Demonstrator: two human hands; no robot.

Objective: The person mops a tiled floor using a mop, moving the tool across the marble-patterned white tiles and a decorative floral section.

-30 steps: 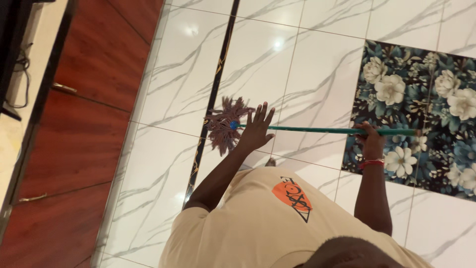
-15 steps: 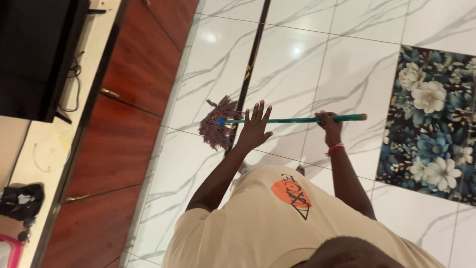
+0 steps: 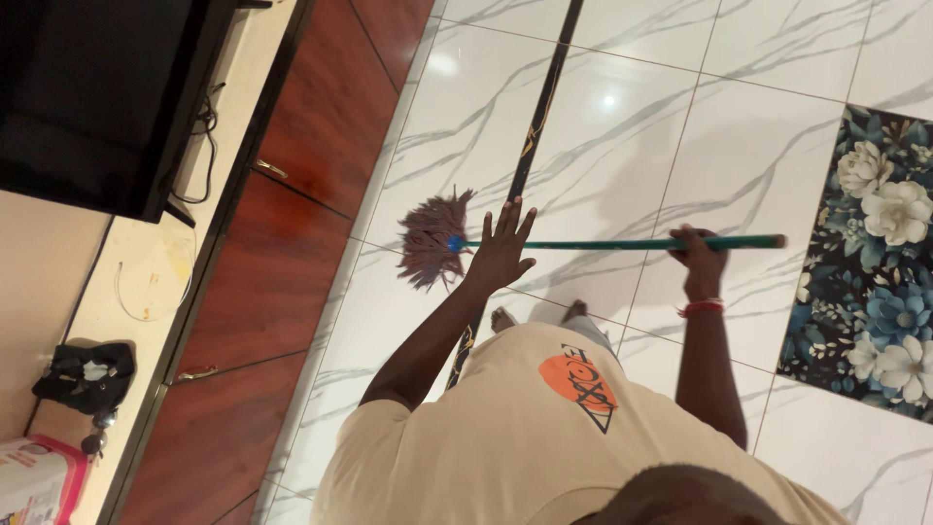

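A purple string mop head (image 3: 431, 238) lies on the white marble tiles (image 3: 603, 146) near the wooden cabinet (image 3: 282, 233) — the left hand (image 3: 501, 251) spread flat against its green handle (image 3: 603, 243), the right hand (image 3: 698, 261) gripping it farther right.

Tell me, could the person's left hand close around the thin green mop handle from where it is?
Probably yes: the left hand lies open, fingers spread, right against the green mop handle near the purple string head, with nothing between them.
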